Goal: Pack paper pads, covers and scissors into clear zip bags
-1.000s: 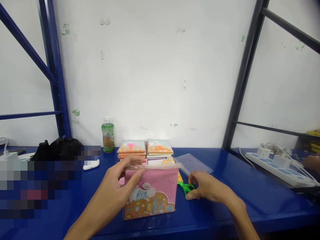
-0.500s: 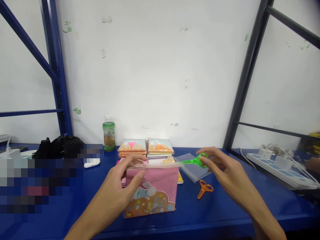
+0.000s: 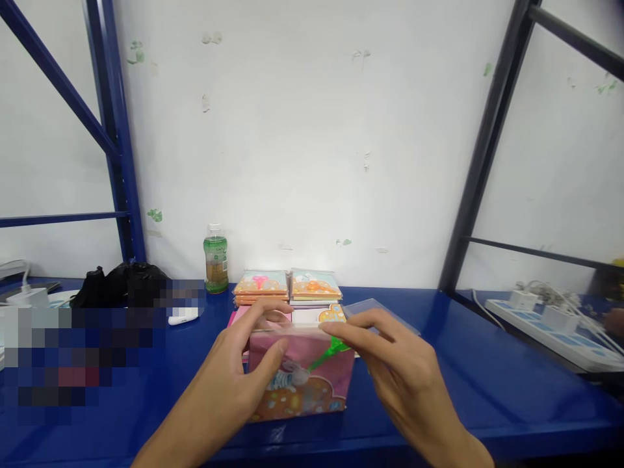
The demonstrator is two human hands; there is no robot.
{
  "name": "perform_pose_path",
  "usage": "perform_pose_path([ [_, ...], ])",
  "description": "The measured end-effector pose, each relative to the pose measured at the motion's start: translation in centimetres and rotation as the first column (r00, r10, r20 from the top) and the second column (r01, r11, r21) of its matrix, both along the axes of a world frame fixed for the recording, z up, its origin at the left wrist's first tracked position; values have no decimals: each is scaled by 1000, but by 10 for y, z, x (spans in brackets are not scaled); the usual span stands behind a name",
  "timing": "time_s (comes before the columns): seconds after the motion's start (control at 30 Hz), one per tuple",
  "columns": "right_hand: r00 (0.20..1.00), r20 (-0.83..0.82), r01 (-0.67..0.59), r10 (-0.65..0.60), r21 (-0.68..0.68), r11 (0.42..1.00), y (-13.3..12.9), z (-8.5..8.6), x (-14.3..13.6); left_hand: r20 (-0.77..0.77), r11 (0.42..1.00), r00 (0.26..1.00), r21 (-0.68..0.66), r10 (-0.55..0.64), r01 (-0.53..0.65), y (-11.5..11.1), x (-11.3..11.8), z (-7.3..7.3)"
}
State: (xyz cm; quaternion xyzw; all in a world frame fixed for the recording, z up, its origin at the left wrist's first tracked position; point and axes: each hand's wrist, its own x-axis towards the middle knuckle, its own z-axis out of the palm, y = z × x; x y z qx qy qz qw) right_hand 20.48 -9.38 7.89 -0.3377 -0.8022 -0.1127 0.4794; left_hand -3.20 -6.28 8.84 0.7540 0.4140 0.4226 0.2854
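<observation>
My left hand (image 3: 238,364) grips the upper left of a clear plastic pouch (image 3: 292,330), thumb in front and fingers behind. Inside stands a pink booklet (image 3: 322,394) with a rabbit picture. A pair of green scissors (image 3: 333,349) lies slanted against the booklet's front, blades down to the left, apparently within the pouch. My right hand (image 3: 404,357) is closed at the pouch's upper right edge, its fingers by the scissors' handles. Its thumb and the handle ends are partly hidden.
Behind the pouch stand stacks of packed booklets (image 3: 314,286) and loose booklets (image 3: 305,316). A clear pouch (image 3: 373,305) lies behind my right hand. A bottle (image 3: 216,260), a white case (image 3: 183,316) and a black bag (image 3: 124,281) are left; a power strip (image 3: 536,325) is right.
My right hand has moved left to the pouch with the green scissors, which now slant downward before the booklet. The orange scissors on the table are now hidden by my right hand.
</observation>
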Motion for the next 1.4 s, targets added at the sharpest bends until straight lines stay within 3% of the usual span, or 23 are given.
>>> perform_pose_path([
  [0.27,999,27,31,-32,54,998,2,-3,-14,-49,1000,999,24,1,0,-3,-1,2],
  [0.47,990,131,-36,44,-58,998,-2,-5,-30,-29,1000,999,-2,-25,25,2,-2,-4],
  [0.57,995,78,-57,60,-45,997,-7,-1,-31,-36,1000,999,3,-14,14,4,-4,-5],
  [0.7,993,-74,95,-90,70,993,-7,4,-14,-139,1000,990,-1,-26,26,6,-13,-1],
  [0.8,983,-53,170,-177,-122,978,2,3,4,-213,1000,977,3,-27,28,10,-22,1],
  [0.9,995,-77,19,-60,-445,895,17,-2,18,-194,998,980,9,-52,55,18,-29,2],
  [0.97,983,-182,-109,11,-539,835,27,-6,23,-165,996,982,15,-90,93,22,-32,1],
  [1.17,930,-348,-299,121,-523,798,41,-11,27,-192,991,974,27,-121,129,28,-38,1],
  [1.4,968,-224,-211,113,-481,851,32,-8,29,-330,993,943,90,-44,78,13,-36,14],
])
